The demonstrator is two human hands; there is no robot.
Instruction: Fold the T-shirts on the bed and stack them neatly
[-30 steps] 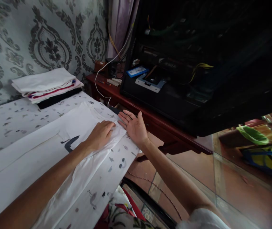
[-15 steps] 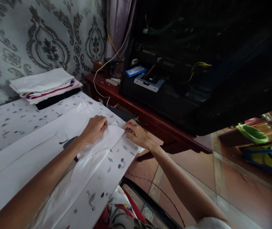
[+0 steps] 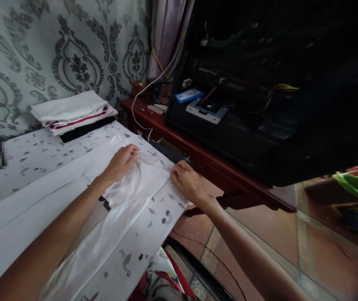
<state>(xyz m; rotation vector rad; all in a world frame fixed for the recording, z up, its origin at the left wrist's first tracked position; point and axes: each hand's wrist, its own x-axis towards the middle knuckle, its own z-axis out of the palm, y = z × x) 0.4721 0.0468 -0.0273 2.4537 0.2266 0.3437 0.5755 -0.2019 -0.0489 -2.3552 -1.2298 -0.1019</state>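
A white garment [image 3: 81, 200], shirt-like with a sleeve-like part, lies spread along the printed white table cover [image 3: 157, 221]. My right hand [image 3: 188, 179] is closed at the right corner of the cloth, pinching its edge between thumb and fingers. Over the upper part of the same cloth is my left hand [image 3: 121, 163]. Its fingers are bent and smeared by motion, so whether they grip the fabric cannot be made out. Thin, wrinkled cloth runs between the two hands. A small dark patch shows beside the garment, under my left forearm.
A folded stack of cloths [image 3: 75, 108] sits at the table's back, by the patterned wall. Beyond the table's right edge stands a dark red desk [image 3: 216, 154] with an open black computer case [image 3: 179, 115]. A white cable [image 3: 135, 100] hangs there. Below is a tiled floor [image 3: 260, 225].
My left hand has lifted slightly and its fingers have moved over the cloth. My right hand stays at the corner, its fingers more curled. The whole view has shifted a little.
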